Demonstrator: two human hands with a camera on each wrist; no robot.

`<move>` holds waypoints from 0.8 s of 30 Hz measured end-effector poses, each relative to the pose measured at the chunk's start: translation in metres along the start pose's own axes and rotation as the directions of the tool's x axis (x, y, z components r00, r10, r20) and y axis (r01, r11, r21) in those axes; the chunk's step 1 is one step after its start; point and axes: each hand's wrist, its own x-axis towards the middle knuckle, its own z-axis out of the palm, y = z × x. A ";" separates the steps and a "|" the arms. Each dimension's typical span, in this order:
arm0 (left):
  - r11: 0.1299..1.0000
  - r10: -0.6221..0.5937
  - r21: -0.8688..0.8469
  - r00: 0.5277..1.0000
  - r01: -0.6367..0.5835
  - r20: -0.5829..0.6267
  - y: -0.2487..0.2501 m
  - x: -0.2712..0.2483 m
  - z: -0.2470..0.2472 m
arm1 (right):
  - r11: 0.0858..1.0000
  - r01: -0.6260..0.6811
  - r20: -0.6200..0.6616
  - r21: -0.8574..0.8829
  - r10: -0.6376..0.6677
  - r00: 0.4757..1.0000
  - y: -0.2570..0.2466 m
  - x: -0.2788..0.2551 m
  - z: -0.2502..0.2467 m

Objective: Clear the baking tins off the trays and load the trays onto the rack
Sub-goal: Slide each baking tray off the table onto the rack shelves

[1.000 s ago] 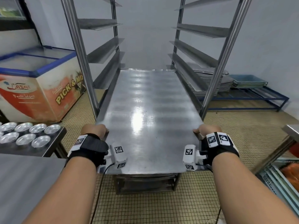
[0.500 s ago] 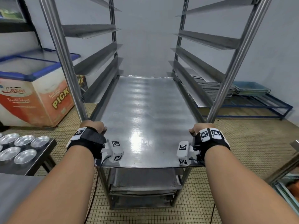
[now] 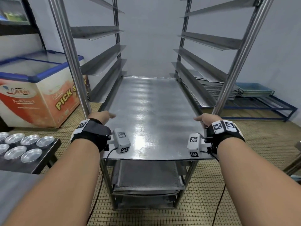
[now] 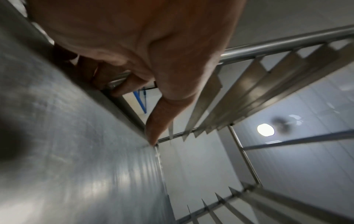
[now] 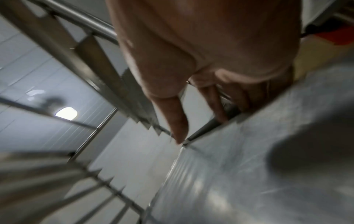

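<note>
A large bare steel tray [image 3: 149, 115] lies flat between the rack's [image 3: 70, 54] side runners, most of it inside and its near end sticking out toward me. My left hand [image 3: 101, 117] grips the tray's left edge and my right hand [image 3: 206, 119] grips its right edge. In the left wrist view the thumb lies over the tray [image 4: 76, 151] and the fingers [image 4: 122, 84] curl under the rim. The right wrist view shows the same hold on the tray [image 5: 249, 166]. Several round baking tins [image 3: 24, 145] sit on a dark table at the left.
A chest freezer [image 3: 32, 95] stands left of the rack. Behind the rack at the right, stacked trays [image 3: 219, 90] and a blue crate [image 3: 254, 88] rest on a low blue stand. More trays [image 3: 146, 180] sit in the rack's bottom slots. A grey tabletop [image 3: 13, 185] is at the near left.
The tray has slid deeper into the rack with both hands following it forward, now level with the front posts. Both thumbs now lie stretched over the tray's top.
</note>
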 end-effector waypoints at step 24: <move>0.542 0.371 0.621 0.824 -0.566 0.428 -0.063 -0.054 0.018 | 0.377 0.719 0.459 -0.584 -0.577 0.675 0.058 -0.107 0.036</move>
